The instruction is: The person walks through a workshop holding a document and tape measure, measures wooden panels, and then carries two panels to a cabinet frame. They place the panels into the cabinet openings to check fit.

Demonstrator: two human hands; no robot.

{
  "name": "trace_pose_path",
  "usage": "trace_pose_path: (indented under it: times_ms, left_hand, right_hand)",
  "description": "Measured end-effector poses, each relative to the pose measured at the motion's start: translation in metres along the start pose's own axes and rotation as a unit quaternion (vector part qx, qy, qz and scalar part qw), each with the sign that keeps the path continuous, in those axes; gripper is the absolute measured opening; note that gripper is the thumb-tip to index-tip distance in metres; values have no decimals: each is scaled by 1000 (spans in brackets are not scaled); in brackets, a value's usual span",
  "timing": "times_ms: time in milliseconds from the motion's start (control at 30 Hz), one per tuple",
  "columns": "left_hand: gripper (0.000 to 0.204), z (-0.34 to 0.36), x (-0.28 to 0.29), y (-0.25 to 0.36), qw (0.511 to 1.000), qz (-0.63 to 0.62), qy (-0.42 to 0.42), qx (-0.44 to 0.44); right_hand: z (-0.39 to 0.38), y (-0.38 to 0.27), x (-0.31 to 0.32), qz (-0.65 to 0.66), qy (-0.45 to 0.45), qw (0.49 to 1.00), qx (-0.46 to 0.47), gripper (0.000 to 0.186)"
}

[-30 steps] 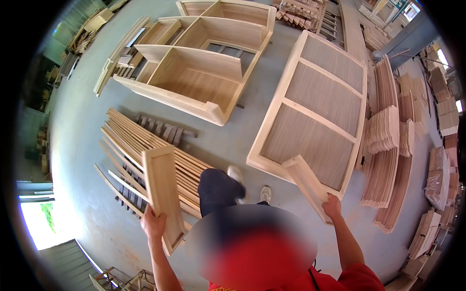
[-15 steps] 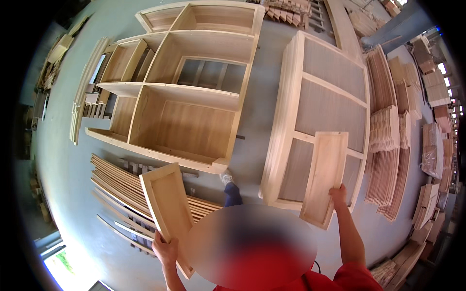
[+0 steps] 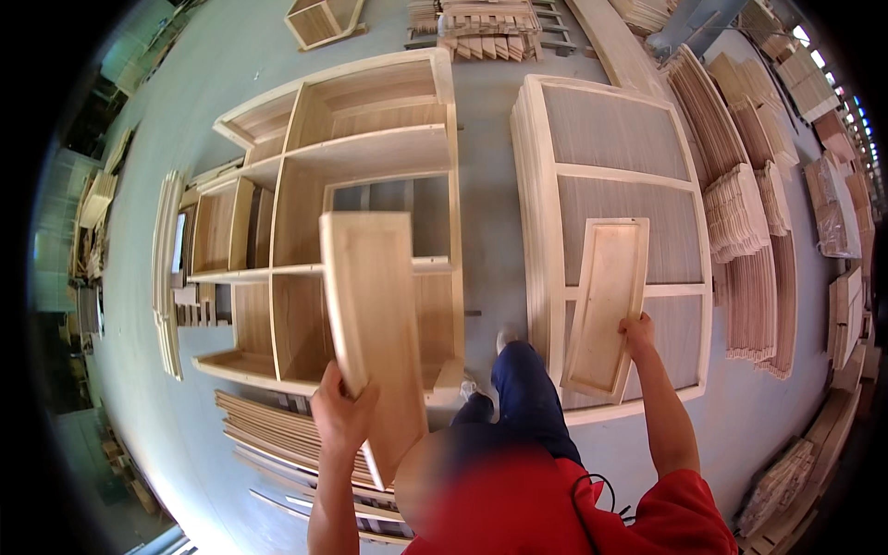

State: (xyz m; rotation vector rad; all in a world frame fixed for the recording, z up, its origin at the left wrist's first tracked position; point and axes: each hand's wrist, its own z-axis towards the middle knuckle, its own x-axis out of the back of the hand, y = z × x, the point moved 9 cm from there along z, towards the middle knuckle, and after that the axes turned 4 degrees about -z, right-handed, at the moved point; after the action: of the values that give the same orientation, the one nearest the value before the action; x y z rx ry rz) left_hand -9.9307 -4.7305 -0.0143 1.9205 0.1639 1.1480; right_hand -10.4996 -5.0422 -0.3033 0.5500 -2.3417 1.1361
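Observation:
My left hand [image 3: 343, 409] is closed round the left edge of a long wooden panel with a raised frame [image 3: 381, 310], held up tilted. Behind that panel lies an open wooden cabinet carcass [image 3: 370, 146], partly hidden by it. A second, similar framed wooden panel [image 3: 608, 301] is in my right hand [image 3: 635, 335], whose fingers grip its right edge. This one is over a stack of large framed boards [image 3: 615, 129] with grey-brown infill; whether it touches the stack I cannot tell.
Slats [image 3: 277, 435] lie in a row on the floor at the near left. Stacked thin boards [image 3: 747, 296] stand to the right. More timber piles [image 3: 490, 28] sit at the far end. A floor aisle [image 3: 487, 203] runs between the carcass and the board stack.
My view has shifted, and my feet and legs now show in the aisle. The left panel has swung up and right, in front of the carcass. Both hands keep their grip.

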Motion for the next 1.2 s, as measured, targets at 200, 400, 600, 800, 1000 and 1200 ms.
trace_pose_path:
  times_ms: [200,400,600,800,1000,1200]
  left_hand:
    - [33,176,-190,67,978,166,-126,-25]
    - [34,332,-401,29,960,217,-176,10]
    - [33,430,-542,-98,930,317,-165,82]
    - [34,464,-574,-155,928,334,-141,92]
    - [36,472,-584,-186,909,354,-137,171]
    - [39,474,-594,-195,897,387,-131,171]
  right_hand:
    - [134,-14,-69,-8,-15,999,-31,33]
    - [260,19,-140,59,-79,991,-87,35]
    - [323,31,-187,111,-124,973,-157,41]
    - [340,52,-203,161,-136,959,-188,39]
    - [336,77,-198,104,-137,956,-236,50]
    - [330,55,-195,72,-128,960,-237,58]
